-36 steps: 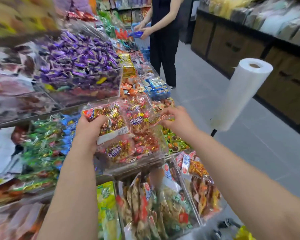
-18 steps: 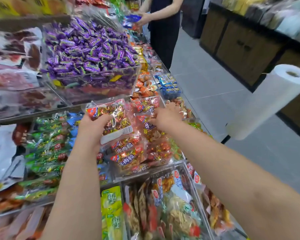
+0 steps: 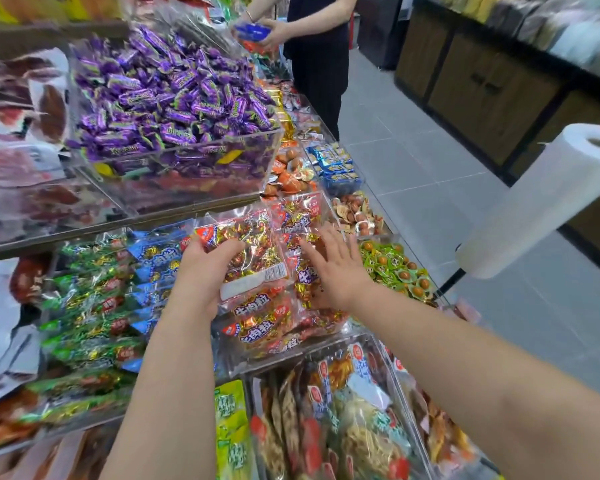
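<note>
L grip (image 3: 201,271) pinches candy bag (image 3: 257,251); R grip (image 3: 333,268), at its 3 o'clock, fingers spread over red bags (image 3: 264,323).

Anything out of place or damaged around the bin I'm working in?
Nothing torn or spilled. The left hand holds a clear bag of red-gold sweets; the right hand is spread open over the red packs, heaped unevenly. One oddity: a yellow wrapper among the purple candies.
</note>
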Demonstrator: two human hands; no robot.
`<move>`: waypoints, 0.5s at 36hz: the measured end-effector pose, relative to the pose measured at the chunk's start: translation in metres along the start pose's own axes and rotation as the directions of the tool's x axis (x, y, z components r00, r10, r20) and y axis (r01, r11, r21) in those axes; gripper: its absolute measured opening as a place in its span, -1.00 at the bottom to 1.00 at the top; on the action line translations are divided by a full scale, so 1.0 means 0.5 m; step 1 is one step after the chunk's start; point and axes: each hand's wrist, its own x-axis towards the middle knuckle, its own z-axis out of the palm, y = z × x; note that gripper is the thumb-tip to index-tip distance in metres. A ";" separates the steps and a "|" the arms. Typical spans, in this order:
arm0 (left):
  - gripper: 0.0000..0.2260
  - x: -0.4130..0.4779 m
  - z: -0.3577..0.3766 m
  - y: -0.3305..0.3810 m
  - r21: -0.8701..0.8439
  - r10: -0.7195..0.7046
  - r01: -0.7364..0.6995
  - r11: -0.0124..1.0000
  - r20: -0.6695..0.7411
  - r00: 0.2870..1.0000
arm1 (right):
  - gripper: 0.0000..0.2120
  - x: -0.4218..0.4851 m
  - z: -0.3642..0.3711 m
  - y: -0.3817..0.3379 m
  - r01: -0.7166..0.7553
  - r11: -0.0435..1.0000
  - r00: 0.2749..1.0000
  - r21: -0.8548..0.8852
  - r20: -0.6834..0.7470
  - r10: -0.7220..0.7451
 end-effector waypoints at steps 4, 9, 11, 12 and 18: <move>-0.84 0.010 -0.001 -0.005 -0.019 -0.005 0.005 1.000 -0.008 1.000 | -0.09 0.007 0.020 -0.010 0.073 0.997 0.997 -0.023 -0.006 -0.074; -0.84 0.016 -0.004 -0.002 -0.029 -0.018 0.018 0.999 0.012 1.000 | -0.12 0.050 0.027 -0.012 0.054 0.995 0.995 -0.080 -0.077 -0.061; -0.84 0.018 -0.006 0.001 -0.036 -0.015 0.015 0.999 0.024 1.000 | -0.12 0.072 0.027 -0.009 0.070 0.992 0.992 -0.100 -0.099 -0.080; -0.84 0.018 -0.005 0.003 -0.040 -0.012 0.013 0.999 0.028 1.000 | -0.12 0.079 0.029 -0.007 0.076 0.991 0.991 -0.108 -0.102 -0.087; -0.83 0.017 0.006 0.006 -0.053 -0.026 0.028 0.998 0.049 0.998 | -0.14 0.084 0.038 -0.001 0.099 0.987 0.992 -0.123 -0.071 -0.108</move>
